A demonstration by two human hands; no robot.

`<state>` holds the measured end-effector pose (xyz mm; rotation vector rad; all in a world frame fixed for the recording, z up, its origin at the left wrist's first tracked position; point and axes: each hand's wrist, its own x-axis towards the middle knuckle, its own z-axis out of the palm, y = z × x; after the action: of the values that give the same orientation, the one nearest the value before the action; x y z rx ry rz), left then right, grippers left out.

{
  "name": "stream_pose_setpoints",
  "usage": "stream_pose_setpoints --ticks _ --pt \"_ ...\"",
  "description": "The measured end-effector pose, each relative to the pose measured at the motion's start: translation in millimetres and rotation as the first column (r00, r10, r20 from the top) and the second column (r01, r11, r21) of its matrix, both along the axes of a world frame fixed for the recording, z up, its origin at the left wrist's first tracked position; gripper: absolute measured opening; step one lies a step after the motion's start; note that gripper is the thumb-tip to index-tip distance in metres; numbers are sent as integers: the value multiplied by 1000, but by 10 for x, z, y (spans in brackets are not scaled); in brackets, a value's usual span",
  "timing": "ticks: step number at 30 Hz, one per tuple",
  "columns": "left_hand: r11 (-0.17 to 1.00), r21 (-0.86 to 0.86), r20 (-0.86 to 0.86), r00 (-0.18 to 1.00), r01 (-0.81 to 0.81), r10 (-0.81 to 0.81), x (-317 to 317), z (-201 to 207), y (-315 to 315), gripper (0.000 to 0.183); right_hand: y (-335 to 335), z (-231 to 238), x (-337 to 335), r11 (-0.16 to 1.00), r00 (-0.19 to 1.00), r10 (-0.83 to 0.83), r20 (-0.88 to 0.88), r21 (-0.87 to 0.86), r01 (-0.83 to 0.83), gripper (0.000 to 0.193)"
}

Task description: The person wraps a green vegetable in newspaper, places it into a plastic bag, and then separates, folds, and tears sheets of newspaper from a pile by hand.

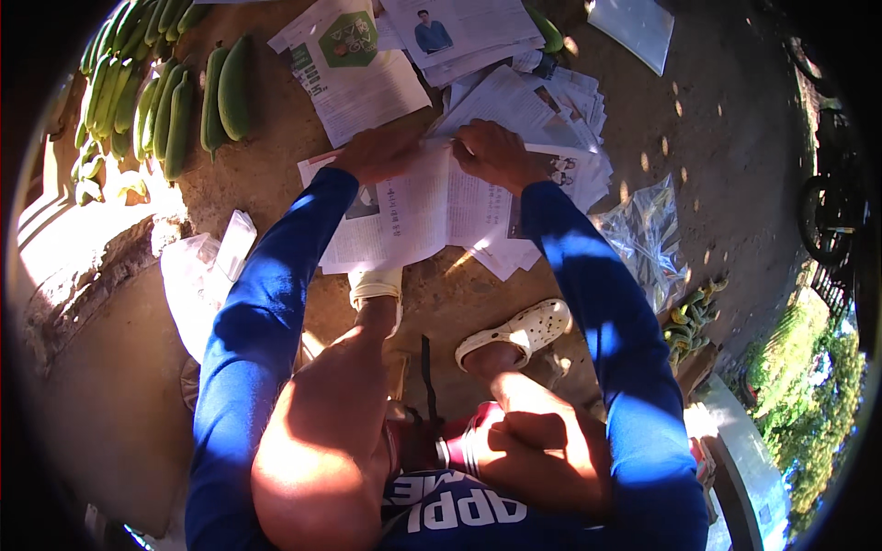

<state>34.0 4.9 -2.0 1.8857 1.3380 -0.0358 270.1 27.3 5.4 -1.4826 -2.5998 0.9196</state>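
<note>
The open sheet of printed newspaper [432, 207], white with grey columns and a small photo, lay flat on the brown dirt ground [276, 174], directly under both of your hands. Your left hand [378, 152] pressed down on its far left edge, fingers curled over the paper; whether it pinched the sheet or only held it flat could not be told. Your right hand [496, 154] rested on the far edge just right of the centre fold, fingers bent and closed on the paper's edge. Both blue long sleeves [276, 275] ran back from the hands toward you.

Beyond your grip lay more loose newspaper sheets [367, 64], one carrying a green hexagon graphic, overlapping in a spread. To the right of your right hand, a thicker stack of newspaper pages [570, 101] fanned out, touching the sheet you held.

Nearer to you than the grip, your two cream perforated clogs [524, 329] stood on the dirt, the left one touching the sheet's near edge.

Well to the left of your left hand, rows of long green bananas [175, 101] lay side by side. Right of your right arm sat a crumpled clear plastic bag [648, 234], and past it a small bunch of green bananas [689, 321]. A white plastic bag [197, 275] lay left of your left sleeve.
</note>
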Motion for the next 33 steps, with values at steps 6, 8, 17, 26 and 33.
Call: stream_pose_setpoints --ticks 6,8,17,26,33 --pt "991 87 -18 994 -102 104 -247 -45 -111 36 -278 203 -106 931 980 -25 -195 352 94 32" --pt "982 158 25 994 -105 102 -234 -82 -134 35 -430 203 -109 977 975 27 -219 213 21 39" --pt "991 77 -54 992 -109 113 -356 -54 -174 28 -668 -117 -166 983 978 -55 -202 163 89 61" --pt "890 221 -68 904 -399 422 -907 -33 -693 34 -650 -140 -178 967 986 -26 -165 245 67 63" --pt "874 159 -178 858 -459 483 -753 28 -913 36 -677 -67 -197 980 996 -64 66 192 50 71"
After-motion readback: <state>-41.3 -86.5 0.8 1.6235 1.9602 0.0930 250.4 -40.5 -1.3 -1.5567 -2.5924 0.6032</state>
